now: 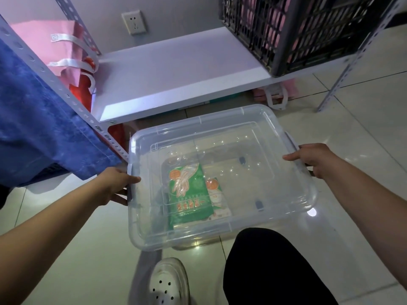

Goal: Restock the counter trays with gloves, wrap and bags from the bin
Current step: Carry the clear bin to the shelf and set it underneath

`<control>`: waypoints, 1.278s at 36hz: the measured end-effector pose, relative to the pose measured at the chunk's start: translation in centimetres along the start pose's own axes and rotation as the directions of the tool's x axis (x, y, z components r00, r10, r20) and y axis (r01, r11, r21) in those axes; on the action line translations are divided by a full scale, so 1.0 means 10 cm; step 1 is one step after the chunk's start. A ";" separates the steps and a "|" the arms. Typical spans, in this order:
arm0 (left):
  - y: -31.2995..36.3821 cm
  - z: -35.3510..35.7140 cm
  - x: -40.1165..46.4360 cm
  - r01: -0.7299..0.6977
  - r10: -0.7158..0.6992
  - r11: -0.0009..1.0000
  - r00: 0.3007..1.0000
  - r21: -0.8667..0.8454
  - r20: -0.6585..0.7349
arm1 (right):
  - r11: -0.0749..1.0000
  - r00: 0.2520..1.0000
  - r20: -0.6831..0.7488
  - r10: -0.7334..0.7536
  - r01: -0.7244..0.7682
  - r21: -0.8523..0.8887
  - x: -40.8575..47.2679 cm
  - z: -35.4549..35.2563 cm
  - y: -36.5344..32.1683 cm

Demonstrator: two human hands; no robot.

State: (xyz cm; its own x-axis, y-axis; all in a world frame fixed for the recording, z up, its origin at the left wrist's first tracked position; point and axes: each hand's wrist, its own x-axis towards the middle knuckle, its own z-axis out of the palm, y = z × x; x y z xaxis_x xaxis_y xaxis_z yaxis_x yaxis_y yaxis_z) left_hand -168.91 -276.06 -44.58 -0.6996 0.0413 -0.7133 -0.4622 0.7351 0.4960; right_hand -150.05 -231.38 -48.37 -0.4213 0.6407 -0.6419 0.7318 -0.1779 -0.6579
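Clear plastic bin (220, 137) lies between both hands: left hand (116, 186) grips its left latch, right hand (312, 159) its right; green glove pack (189, 194) inside, nearer the left.

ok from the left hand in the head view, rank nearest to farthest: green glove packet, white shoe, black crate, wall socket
Measured from the left hand:
1. green glove packet, inside the clear bin, just to its right
2. white shoe, on the floor below
3. wall socket, on the wall above
4. black crate, on the shelf, top right
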 end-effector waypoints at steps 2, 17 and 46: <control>0.03 0.06 -0.02 -0.014 0.017 0.998 0.999 0.056 -0.051 | 1.000 1.000 -0.022 -0.009 0.009 -0.017 -0.01 0.02 -0.02; 0.02 0.10 -0.07 -0.059 0.065 0.993 0.996 0.103 -0.064 | 0.956 0.996 -0.088 -0.012 -0.014 -0.294 -0.13 0.05 -0.17; -1.20 0.22 -0.60 -0.008 0.225 0.779 0.937 -0.627 0.268 | 0.872 0.965 0.257 -0.060 -0.074 0.483 -0.87 -0.12 0.78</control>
State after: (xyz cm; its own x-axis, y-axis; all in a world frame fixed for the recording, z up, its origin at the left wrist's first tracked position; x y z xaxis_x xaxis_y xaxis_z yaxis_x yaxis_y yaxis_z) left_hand -157.97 -283.62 -47.37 -0.6134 0.3850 -0.6896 -0.6964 0.1482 0.7022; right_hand -140.07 -237.48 -47.42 -0.5878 0.4371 -0.6808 0.4106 -0.5639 -0.7166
